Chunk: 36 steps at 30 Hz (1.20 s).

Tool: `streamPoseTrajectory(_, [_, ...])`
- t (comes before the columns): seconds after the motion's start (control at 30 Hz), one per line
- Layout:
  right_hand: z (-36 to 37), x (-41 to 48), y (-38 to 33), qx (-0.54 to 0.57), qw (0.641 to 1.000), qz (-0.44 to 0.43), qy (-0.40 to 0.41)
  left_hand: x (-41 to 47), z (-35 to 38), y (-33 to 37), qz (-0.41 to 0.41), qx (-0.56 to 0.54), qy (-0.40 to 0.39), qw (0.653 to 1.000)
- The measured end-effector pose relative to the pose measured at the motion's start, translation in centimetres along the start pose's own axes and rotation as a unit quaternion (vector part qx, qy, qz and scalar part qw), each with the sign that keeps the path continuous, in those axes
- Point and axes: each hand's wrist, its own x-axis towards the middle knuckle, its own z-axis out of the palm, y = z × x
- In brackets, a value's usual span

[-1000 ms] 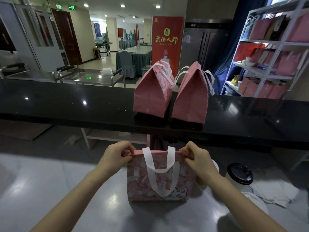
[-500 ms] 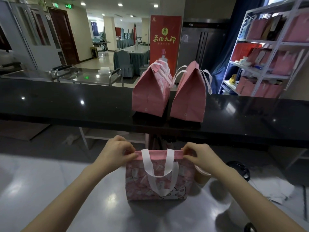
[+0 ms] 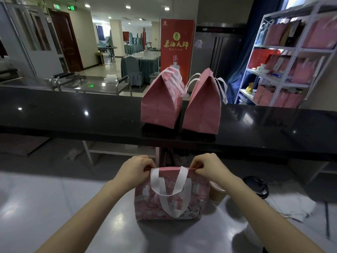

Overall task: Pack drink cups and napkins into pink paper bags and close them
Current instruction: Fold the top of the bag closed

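Observation:
A pink printed paper bag (image 3: 193,196) with white handles stands upright on the grey steel worktop (image 3: 54,207) in front of me. My left hand (image 3: 135,168) pinches the left end of its folded top edge. At the right end of that fold my right hand (image 3: 207,167) pinches it too. The bag's top is pressed flat and its contents are hidden. A brown paper cup (image 3: 217,193) stands just right of the bag, partly behind my right forearm. Further right is a cup with a black lid (image 3: 256,186). White napkins (image 3: 291,205) lie beside it.
Two closed pink bags (image 3: 160,105) (image 3: 202,106) stand side by side on the raised black counter (image 3: 73,115) behind the worktop. A white shelf rack (image 3: 291,57) with more pink bags stands at the far right. A red banner (image 3: 176,46) is beyond the counter.
Both hands have slid inward along the bag's top edge, which is now folded down flat. The view has shifted slightly, showing more of the brown cup on the right.

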Motion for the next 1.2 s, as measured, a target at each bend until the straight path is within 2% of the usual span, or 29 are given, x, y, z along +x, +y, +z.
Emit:
streamPoseTrajectory(0.1, [-1.0, 0.2, -0.6, 0.048, 0.998, -0.008, -0.039, 0.5, -1.2, -0.2, -0.048, -0.144, -0.065, 0.986])
streamPoseTrajectory(0.17, [-0.9, 0.2, -1.7, 0.064, 0.997, -0.022, -0.030, 0.8, -1.7, 0.2, -0.064, -0.238, -0.073, 0.966])
streamPoseTrajectory(0.2, [-0.6, 0.3, -2.3, 0.059, 0.997, -0.030, -0.031, 0.9, -1.7, 0.6, -0.068, -0.249, -0.073, 0.963])
streamPoseTrajectory(0.27, [0.3, 0.5, -3.5, 0.016, 0.997, -0.048, -0.061, 1.0, -1.3, 1.5, -0.048, -0.197, -0.075, 0.976])
streamPoseTrajectory(0.33, [1.2, 0.8, -4.1, -0.055, 0.994, -0.059, -0.080, 0.8, -0.5, 2.4, -0.004, -0.075, -0.066, 0.995])
streamPoseTrajectory(0.4, [1.9, 1.1, -4.3, -0.092, 0.992, -0.062, -0.066, 0.7, 0.6, 2.9, 0.039, 0.010, -0.010, 0.999])
streamPoseTrajectory(0.47, [2.6, 1.3, -4.4, -0.110, 0.991, -0.064, -0.039, 0.7, 1.4, 3.2, 0.054, 0.034, 0.035, 0.997])
streamPoseTrajectory(0.67, [3.5, 1.5, -4.1, -0.113, 0.991, -0.075, 0.002, 0.8, 2.0, 3.6, 0.050, 0.044, 0.080, 0.995])
streamPoseTrajectory(0.73, [3.0, 1.7, -3.6, -0.100, 0.992, -0.074, -0.010, 0.9, 1.6, 3.0, 0.042, 0.023, 0.071, 0.996])
streamPoseTrajectory(0.87, [0.2, 1.1, -0.3, 0.001, 0.998, -0.022, -0.053, -0.2, -0.2, 0.1, -0.001, -0.100, 0.016, 0.995])
streamPoseTrajectory(1.0, [-2.7, -0.2, 3.7, -0.022, 0.993, -0.007, -0.118, -2.1, -1.4, -3.2, -0.064, -0.105, 0.005, 0.992])
streamPoseTrajectory(1.07, [-2.8, -0.3, 4.1, 0.012, 0.995, 0.000, -0.101, -2.7, -1.5, -3.7, -0.073, -0.111, 0.027, 0.991])
streamPoseTrajectory(1.2, [-1.0, 0.9, 3.1, -0.006, 1.000, 0.001, -0.029, -3.3, -1.3, -3.5, -0.085, -0.086, 0.068, 0.990])
